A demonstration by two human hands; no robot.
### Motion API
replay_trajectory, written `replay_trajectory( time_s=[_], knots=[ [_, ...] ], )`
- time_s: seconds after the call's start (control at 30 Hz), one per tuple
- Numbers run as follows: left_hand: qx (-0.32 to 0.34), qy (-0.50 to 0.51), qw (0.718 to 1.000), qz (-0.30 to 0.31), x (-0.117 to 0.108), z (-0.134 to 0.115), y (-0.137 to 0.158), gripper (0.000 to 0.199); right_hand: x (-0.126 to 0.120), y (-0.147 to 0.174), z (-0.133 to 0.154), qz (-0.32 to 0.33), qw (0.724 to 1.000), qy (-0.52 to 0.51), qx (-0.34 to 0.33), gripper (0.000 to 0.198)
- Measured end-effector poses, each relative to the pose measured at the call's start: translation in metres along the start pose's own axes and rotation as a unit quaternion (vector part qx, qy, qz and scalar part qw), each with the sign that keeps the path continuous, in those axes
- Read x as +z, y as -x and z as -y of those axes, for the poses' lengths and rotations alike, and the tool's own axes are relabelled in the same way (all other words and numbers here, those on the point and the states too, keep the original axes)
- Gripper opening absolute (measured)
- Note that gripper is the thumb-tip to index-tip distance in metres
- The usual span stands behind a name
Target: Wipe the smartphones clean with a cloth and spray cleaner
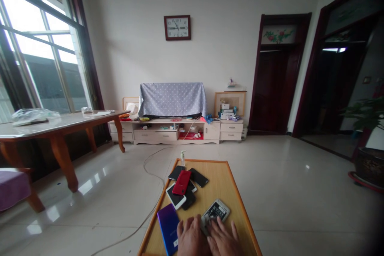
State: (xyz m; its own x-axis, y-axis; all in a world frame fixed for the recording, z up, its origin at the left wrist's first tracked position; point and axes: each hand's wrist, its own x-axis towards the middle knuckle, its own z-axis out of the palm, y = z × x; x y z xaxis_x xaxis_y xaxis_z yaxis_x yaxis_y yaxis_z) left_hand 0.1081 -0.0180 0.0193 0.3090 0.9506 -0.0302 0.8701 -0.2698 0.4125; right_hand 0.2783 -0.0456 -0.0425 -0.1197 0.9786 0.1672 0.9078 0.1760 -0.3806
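Note:
A white-edged smartphone (222,208) lies tilted on the small wooden table (216,172), its back cover off and dark insides with a label showing. My right hand (223,238) rests over its lower part, fingers spread, fingertips touching it. Close by the phone's left edge is my left hand (189,236), fingers bent slightly and apart, with nothing visible in them. A blue-purple smartphone (168,226) lies to the left of that hand. Farther up, a red smartphone (181,182) tops a loose pile with a white smartphone (175,197) and several dark ones.
A pump bottle (183,159) stands at the table's far left corner. Along the floor on the left runs a cable (147,216). Beyond are a low white cabinet (211,132), a large wooden table (64,130) and a potted plant (370,164).

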Motion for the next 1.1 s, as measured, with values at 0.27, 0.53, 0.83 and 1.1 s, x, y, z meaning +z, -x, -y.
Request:
replay_trajectory(
  time_s=[0.27,0.53,0.83,1.1],
  knots=[
    [-0.014,-0.013,0.999,-0.033,0.008,-0.008,-0.004,0.065,-0.023,-0.031,-0.035,-0.059,0.985,0.082,0.139,0.061],
    [-0.007,0.008,0.999,-0.041,0.015,-0.003,-0.009,0.067,-0.023,-0.055,0.019,-0.003,0.998,0.022,0.064,0.055],
    [0.015,0.020,0.998,-0.052,0.024,0.011,-0.012,0.062,-0.018,-0.004,0.021,0.039,0.998,-0.041,0.017,0.049],
    [-0.027,-0.026,0.999,-0.037,0.017,-0.004,-0.009,0.068,-0.030,-0.031,0.024,-0.008,0.997,-0.009,0.078,0.050]
  ],
)
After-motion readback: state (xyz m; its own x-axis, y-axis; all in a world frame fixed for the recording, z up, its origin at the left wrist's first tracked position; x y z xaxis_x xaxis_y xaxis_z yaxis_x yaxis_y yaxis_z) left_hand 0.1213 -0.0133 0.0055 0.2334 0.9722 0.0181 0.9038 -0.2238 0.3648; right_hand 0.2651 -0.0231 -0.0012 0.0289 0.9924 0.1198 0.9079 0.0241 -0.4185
